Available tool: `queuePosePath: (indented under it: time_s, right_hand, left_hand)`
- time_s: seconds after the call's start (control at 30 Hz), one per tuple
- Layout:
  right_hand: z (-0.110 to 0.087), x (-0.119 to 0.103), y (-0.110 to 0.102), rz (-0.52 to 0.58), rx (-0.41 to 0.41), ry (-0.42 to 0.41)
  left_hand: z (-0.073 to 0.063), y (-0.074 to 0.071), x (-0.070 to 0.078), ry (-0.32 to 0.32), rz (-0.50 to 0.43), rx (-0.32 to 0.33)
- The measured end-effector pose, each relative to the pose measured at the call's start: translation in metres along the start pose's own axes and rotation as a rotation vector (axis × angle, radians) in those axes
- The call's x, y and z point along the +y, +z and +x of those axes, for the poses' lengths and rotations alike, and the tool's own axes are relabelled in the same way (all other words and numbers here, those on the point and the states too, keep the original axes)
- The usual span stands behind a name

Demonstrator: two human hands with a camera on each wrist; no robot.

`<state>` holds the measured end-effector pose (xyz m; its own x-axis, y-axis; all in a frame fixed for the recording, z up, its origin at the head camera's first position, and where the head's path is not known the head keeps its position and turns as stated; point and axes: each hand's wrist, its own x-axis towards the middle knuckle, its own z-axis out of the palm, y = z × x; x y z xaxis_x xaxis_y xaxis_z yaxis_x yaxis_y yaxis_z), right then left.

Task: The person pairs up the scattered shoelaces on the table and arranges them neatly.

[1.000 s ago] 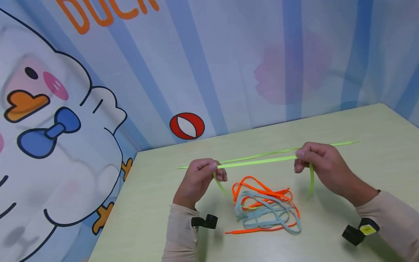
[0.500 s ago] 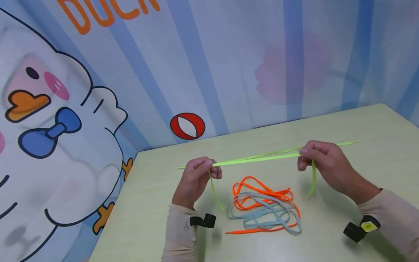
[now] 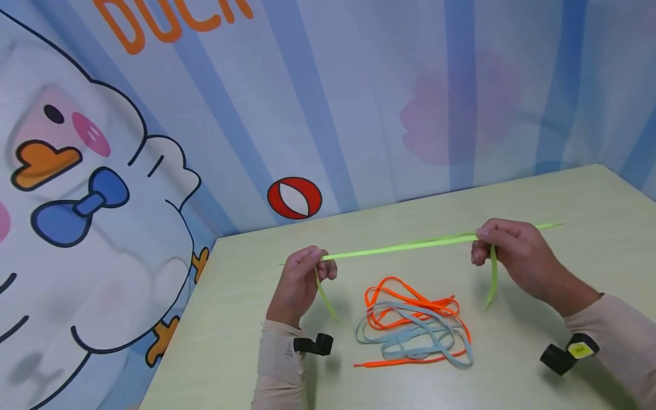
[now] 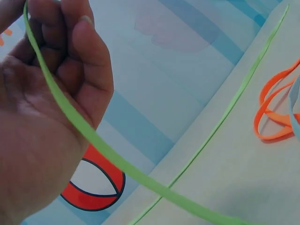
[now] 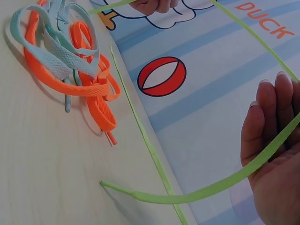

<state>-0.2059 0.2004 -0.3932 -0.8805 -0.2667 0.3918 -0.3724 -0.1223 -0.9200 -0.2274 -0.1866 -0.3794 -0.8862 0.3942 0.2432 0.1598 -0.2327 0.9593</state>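
A neon-green shoelace [image 3: 400,247] is stretched straight between my two hands above the table. My left hand [image 3: 299,282] pinches it between thumb and fingers, and a short tail hangs below. On the other side my right hand [image 3: 512,253] pinches it the same way, its free end [image 5: 159,198] dangling. A second green shoelace [image 5: 140,126] lies straight along the far part of the table, and the held one nearly overlaps it in the head view. Nearer to me lie a loosely looped orange shoelace [image 5: 65,89] and a light blue shoelace [image 5: 54,58], piled together.
The pale wooden table [image 3: 220,341] ends at a printed fabric backdrop [image 3: 359,114] with a duck and a red ball shape. A black wrist camera [image 3: 315,344] sits on the left sleeve, another [image 3: 558,359] on the right.
My hands have drawn apart slightly, the left going left and the right going right and farther away. The held green shoelace has come nearly in line with the one lying on the table.
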Motion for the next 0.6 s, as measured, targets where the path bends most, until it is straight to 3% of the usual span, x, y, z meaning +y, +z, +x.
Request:
queuePosePath:
  time_s: [0.3, 0.6]
  right_hand:
    - [0.001, 0.004, -0.010, 0.033, -0.022, 0.041]
    - [0.003, 0.007, -0.019, -0.013, 0.065, 0.063]
  left_hand:
    - [0.000, -0.011, -0.009, -0.072, -0.005, 0.137]
    - [-0.001, -0.020, -0.013, -0.123, 0.043, 0.229]
